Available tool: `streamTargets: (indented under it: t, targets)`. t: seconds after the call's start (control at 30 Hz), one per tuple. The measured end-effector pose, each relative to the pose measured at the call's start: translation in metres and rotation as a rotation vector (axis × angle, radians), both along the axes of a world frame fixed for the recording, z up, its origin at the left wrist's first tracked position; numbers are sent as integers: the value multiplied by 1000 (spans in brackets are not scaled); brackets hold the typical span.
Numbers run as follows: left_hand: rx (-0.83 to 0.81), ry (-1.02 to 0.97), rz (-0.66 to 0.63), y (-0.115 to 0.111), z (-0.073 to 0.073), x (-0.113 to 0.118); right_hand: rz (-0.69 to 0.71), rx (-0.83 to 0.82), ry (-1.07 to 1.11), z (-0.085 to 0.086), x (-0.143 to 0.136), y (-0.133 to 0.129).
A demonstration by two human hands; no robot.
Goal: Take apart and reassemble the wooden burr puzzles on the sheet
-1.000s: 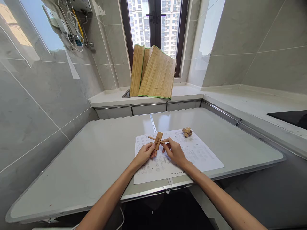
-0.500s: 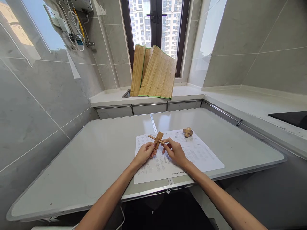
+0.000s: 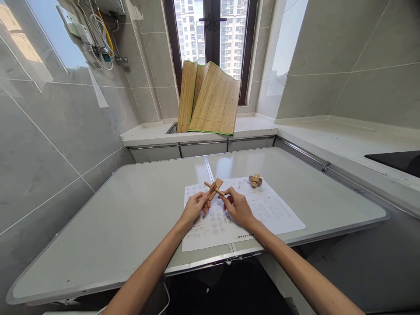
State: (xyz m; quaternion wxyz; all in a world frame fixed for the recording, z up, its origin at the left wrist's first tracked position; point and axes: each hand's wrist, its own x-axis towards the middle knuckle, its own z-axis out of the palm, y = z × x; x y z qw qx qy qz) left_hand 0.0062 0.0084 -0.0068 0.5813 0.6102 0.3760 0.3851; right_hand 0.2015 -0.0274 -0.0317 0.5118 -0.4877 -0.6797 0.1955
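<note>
Above a printed white sheet (image 3: pixel 262 218), my left hand (image 3: pixel 197 208) grips flat wooden pieces (image 3: pixel 217 183) that lean up to the right. A thin wooden stick (image 3: pixel 220 191) crosses these pieces at a slant, its far end sticking out to the upper left. The fingertips of my right hand (image 3: pixel 236 205) pinch the near end of the stick. Behind my right hand, an assembled cluster of wooden blocks (image 3: pixel 255 180) rests at the sheet's far edge.
The pale folding table (image 3: pixel 138 210) has a metal seam down its middle. Beyond it, a bamboo mat (image 3: pixel 215 103) stands on the white counter (image 3: pixel 147 133) before a window. A metal rail runs along the counter front, and a dark panel (image 3: pixel 397 162) lies at right.
The wooden pieces in my left hand have turned and separated somewhat, showing a smaller block beside the flat one. My right hand still holds the stick. The view has shifted slightly.
</note>
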Motion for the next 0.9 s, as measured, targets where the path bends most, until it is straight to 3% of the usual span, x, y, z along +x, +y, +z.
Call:
streamTargets:
  t: [0.23,0.57,0.9]
  targets:
    - [-15,43,-12,-1,-1,2,7,-74,122,1,-1,1]
    - [-2,71,-1,4,-9,0,-187,-143,435,-5,14,16]
    - [7,134,-8,-1,0,-2,-408,-156,560,-26,36,33]
